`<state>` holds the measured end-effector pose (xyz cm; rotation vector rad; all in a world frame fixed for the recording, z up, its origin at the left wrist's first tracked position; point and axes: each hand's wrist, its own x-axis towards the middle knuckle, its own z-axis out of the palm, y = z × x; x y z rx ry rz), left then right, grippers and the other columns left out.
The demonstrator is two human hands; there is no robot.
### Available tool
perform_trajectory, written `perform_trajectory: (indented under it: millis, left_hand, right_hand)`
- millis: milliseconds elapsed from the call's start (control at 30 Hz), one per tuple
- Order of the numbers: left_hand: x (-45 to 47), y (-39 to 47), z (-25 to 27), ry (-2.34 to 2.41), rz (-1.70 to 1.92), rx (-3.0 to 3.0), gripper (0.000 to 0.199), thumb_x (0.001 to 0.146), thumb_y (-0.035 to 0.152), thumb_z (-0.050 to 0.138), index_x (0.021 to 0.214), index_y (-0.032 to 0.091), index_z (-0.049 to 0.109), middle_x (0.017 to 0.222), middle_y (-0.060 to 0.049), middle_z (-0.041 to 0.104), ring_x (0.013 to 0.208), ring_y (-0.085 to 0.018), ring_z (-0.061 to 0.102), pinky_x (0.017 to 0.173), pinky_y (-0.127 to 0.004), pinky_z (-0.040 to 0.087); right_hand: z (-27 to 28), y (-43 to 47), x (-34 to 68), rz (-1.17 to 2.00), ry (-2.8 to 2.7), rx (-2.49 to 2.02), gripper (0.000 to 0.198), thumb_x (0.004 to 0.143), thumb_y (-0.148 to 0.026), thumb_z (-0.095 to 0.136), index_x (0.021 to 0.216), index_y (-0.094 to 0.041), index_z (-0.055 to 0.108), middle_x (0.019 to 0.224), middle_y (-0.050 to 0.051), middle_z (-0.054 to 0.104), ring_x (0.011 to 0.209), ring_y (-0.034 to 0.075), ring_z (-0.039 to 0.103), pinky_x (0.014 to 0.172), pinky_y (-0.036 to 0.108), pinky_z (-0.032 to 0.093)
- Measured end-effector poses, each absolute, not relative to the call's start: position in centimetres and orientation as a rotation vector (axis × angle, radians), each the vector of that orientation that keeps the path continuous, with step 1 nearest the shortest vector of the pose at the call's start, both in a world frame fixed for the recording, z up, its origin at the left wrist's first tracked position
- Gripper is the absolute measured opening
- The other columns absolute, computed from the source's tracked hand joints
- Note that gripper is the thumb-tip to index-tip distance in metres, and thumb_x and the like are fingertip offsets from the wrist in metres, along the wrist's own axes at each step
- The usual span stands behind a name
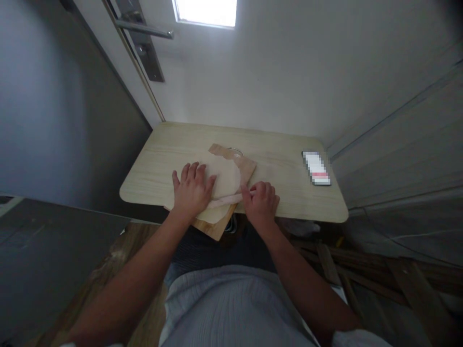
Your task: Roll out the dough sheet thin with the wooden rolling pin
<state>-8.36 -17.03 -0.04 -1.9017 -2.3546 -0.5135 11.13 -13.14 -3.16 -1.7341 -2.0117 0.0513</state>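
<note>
A flat pale sheet of dough (224,174) is spread over a wooden cutting board (216,230), which lies at an angle across the front edge of the table. My left hand (192,190) rests on the left part of the dough, palm down with its fingers spread. The fingers of my right hand (262,202) are closed around the right end of a thin rolling pin (227,199). That pin lies across the lower part of the dough, and its left end reaches toward my left palm, where I cannot see its tip.
The table (152,168) has rounded corners and stands against a white door with a metal handle (144,30). A phone (316,168) lies at the right end. Wooden slats (361,270) are low on the right, and a grey panel (54,135) stands left.
</note>
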Motion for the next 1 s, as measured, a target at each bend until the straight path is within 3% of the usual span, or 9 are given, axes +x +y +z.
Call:
perform_trajectory:
  millis: [267,500,800,900,1000]
  left_hand:
    - [-7.0,-19.5,0.1,-2.346,-0.456,-2.036,0.052,0.103,0.049,0.032,0.146,0.025,0.048,0.157,-0.011,0.044,0.148,-0.033,0.032,0.120,-0.063,0.017]
    - [-6.1,-21.1,-0.2,-2.362,-0.445,-2.073,0.059,0.100,0.052,0.038,0.154,0.029,0.038,0.166,-0.008,0.028,0.153,-0.033,0.021,0.122,-0.063,0.013]
    - [-6.6,-19.7,0.5,-2.326,-0.487,-2.069,0.047,0.102,0.050,0.036,0.133,0.025,0.060,0.149,-0.011,0.054,0.141,-0.032,0.042,0.118,-0.065,0.018]
    - [-6.7,-19.9,0.5,-2.308,-0.601,-2.086,0.041,0.101,0.047,0.040,0.121,0.023,0.066,0.136,-0.010,0.064,0.131,-0.030,0.052,0.119,-0.059,0.023]
    - [-7.4,-20.9,0.4,-2.285,-0.848,-2.110,0.036,0.101,0.044,0.043,0.113,0.022,0.069,0.124,-0.009,0.069,0.121,-0.026,0.058,0.113,-0.047,0.036]
  right_hand:
    - [-3.0,-15.8,14.0,0.064,-2.190,-1.590,0.037,0.099,-0.054,0.047,0.089,-0.021,0.058,0.093,0.009,0.067,0.093,0.027,0.054,0.077,0.036,0.030]
    - [-4.0,-18.0,15.5,0.147,-2.170,-1.532,0.038,0.099,-0.055,0.046,0.095,-0.020,0.059,0.093,0.009,0.066,0.093,0.027,0.055,0.079,0.037,0.033]
    - [-2.8,-15.6,15.3,0.160,-2.273,-1.554,0.046,0.099,-0.061,0.044,0.084,-0.021,0.061,0.085,0.006,0.068,0.088,0.025,0.055,0.075,0.035,0.030]
    - [-1.5,-15.2,15.8,0.212,-2.449,-1.452,0.048,0.094,-0.066,0.050,0.082,-0.022,0.063,0.084,0.005,0.069,0.088,0.025,0.057,0.074,0.035,0.029]
    - [-0.3,-15.1,16.1,0.220,-2.666,-1.316,0.043,0.086,-0.066,0.063,0.083,-0.022,0.065,0.085,0.006,0.070,0.088,0.026,0.059,0.074,0.035,0.030]
